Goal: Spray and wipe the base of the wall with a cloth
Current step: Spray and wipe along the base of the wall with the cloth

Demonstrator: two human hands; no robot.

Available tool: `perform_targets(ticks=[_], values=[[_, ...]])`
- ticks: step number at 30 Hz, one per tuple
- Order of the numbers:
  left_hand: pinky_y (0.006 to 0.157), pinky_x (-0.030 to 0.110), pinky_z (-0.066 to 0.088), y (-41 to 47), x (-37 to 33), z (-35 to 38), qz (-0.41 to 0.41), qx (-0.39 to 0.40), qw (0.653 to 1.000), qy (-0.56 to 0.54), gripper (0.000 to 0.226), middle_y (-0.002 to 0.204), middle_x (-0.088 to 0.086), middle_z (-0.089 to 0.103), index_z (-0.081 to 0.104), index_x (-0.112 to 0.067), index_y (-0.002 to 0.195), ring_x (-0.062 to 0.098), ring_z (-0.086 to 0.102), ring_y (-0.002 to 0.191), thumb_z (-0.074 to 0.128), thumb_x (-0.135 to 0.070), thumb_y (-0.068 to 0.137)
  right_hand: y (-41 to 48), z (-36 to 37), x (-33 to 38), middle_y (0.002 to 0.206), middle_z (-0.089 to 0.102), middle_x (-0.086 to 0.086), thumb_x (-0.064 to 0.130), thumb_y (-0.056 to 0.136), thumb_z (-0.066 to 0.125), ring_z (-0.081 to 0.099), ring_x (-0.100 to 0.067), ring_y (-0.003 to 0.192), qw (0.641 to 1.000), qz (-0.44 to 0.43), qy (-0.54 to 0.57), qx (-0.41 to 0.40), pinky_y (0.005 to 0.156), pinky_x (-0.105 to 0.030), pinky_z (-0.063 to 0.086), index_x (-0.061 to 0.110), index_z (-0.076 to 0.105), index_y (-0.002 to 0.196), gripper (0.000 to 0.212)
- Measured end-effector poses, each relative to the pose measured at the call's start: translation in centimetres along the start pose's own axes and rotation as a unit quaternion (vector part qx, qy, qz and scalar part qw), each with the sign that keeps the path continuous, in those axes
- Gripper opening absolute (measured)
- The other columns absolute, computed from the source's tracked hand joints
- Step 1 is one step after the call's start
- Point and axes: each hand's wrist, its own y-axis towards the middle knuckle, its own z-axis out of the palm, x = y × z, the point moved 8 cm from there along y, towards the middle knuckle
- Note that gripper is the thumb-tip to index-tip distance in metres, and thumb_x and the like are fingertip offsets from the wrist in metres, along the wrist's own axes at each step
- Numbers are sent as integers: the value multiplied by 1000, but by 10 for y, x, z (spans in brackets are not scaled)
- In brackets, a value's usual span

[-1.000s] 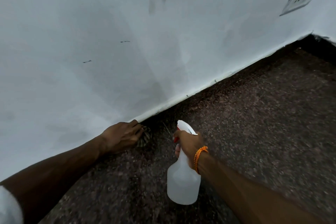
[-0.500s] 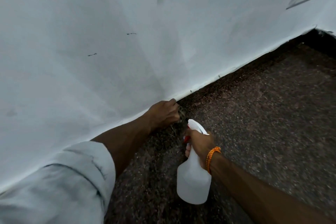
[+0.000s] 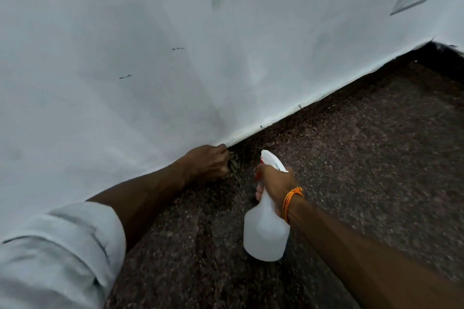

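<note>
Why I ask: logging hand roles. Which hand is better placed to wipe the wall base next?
Left. The left hand grips the cloth right at the wall base; the right hand holds the spray bottle.

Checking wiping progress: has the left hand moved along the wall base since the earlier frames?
Yes. The left hand with the cloth slid right along the wall base, nearer the dark tick, then eased slightly back.

Left hand [image 3: 207,163], gripping the cloth [image 3: 234,164], is sliding along the wall base [image 3: 251,133] toward the right hand [image 3: 275,183] and its spray bottle [image 3: 266,233]; latterly it is easing back slightly; sleeve [image 3: 62,253] is entering view.
</note>
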Motion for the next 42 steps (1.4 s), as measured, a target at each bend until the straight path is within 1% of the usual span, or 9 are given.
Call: perform_targets(ticks=[8, 13, 18, 24, 28, 33, 36, 39, 42], values=[[43, 28, 48, -105, -31, 29, 30, 95, 993, -71, 37, 60, 3, 59, 58, -18, 45, 25, 60, 63, 35, -18, 75, -1, 4, 1, 45, 52, -12, 10, 83, 65, 49, -24, 39, 1000, -15, -17, 14, 53, -34, 49, -4, 63, 81, 14], [31, 29, 43, -181, -33, 16, -71, 93, 989, -89, 35, 67, 10, 63, 70, -7, 62, 29, 64, 70, 39, -15, 76, -16, 36, -22, 53, 56, -13, 10, 86, 65, 52, -21, 42, 997, 1, -43, 59, 51, -33, 50, 1, 60, 93, 12], [32, 33, 45, -238, -32, -2, -177, 102, 974, -95, 35, 74, 17, 62, 69, 6, 76, 33, 60, 66, 38, -9, 77, -21, 81, -54, 52, 58, -13, 10, 85, 68, 52, -21, 39, 991, 27, -76, 111, 47, -31, 50, 2, 49, 118, 39], [37, 35, 47, -258, -28, -10, -243, 154, 953, -90, 17, 76, 15, 63, 69, 4, 84, 32, 59, 71, 59, -3, 73, -39, 99, -63, 45, 53, -12, 9, 80, 68, 48, -23, 34, 985, 26, -107, 129, 46, -30, 48, -5, 66, 83, 15], [41, 32, 47, -223, -42, -19, -195, 136, 968, -77, 18, 74, 11, 65, 72, 1, 82, 27, 61, 73, 60, -8, 72, -36, 95, -67, 42, 51, -10, 6, 81, 63, 46, -19, 31, 986, 17, -113, 120, 42, -27, 47, -4, 66, 80, 11], [42, 28, 46, -172, -32, 2, -128, 134, 981, -51, 23, 72, 5, 64, 71, -10, 69, 25, 62, 74, 50, -10, 77, -22, 83, -70, 44, 53, -10, 9, 82, 66, 48, -20, 33, 990, 40, -82, 110, 42, -28, 46, -7, 65, 104, 27], [40, 25, 42, -124, -23, 15, -51, 120, 989, -71, 31, 65, 6, 59, 62, -17, 54, 26, 58, 64, 45, -17, 79, -8, 73, -66, 43, 55, -9, 10, 79, 67, 50, -20, 35, 993, 40, -60, 93, 46, -30, 48, -8, 60, 119, 45], [44, 24, 36, -62, -34, 30, 14, 117, 993, -27, 26, 62, 3, 57, 55, -19, 46, 22, 53, 59, 63, -20, 71, 1, 64, -53, 42, 55, -10, 14, 76, 68, 51, -21, 35, 996, 22, -45, 70, 47, -31, 48, -11, 64, 115, 47], [44, 25, 41, -12, -25, 25, -3, 93, 993, -69, 22, 62, 2, 58, 60, -19, 50, 23, 55, 61, 74, -20, 66, 4, 58, -39, 42, 55, -11, 12, 80, 68, 51, -23, 35, 999, 10, -36, 39, 45, -30, 47, -9, 66, 98, 27]])
